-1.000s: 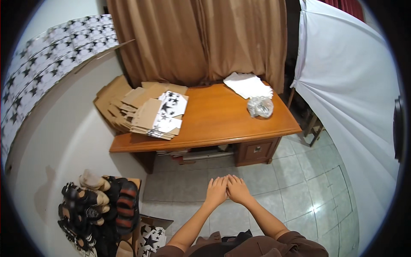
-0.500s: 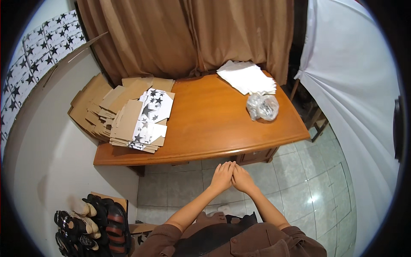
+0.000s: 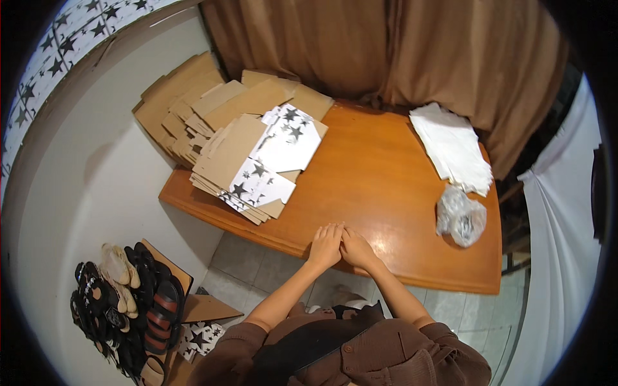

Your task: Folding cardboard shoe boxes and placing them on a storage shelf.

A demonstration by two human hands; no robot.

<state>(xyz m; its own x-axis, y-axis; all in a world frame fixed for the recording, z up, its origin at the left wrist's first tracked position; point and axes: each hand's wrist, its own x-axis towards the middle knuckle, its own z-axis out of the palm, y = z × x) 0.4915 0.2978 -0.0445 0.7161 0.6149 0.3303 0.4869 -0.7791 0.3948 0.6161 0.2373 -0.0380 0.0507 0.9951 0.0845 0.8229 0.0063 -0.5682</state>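
Observation:
Over the front edge of the wooden table (image 3: 380, 167) I have both hands side by side, backs up. My left hand (image 3: 326, 246) is open, its fingers stretched forward and holding nothing. My right hand (image 3: 356, 249) is open too, with fingers extended and nothing in it; its fingertips come close to those of the left. Closest to the hands is a stack of flattened cardboard boxes (image 3: 225, 145), up and to the left. The top one (image 3: 286, 138) shows a white face with black stars.
White sheets (image 3: 450, 145) lie in a pile at the table's far right, a crumpled clear plastic bag (image 3: 461, 217) just in front. Shoes and sandals (image 3: 125, 302) crowd a rack at lower left. Brown curtains (image 3: 386, 51) hang behind; a white cloth (image 3: 560, 212) hangs at right.
My view has turned left and come nearer the table. My hands, clasped or touching before over the floor, are now over the table's front edge and slightly apart.

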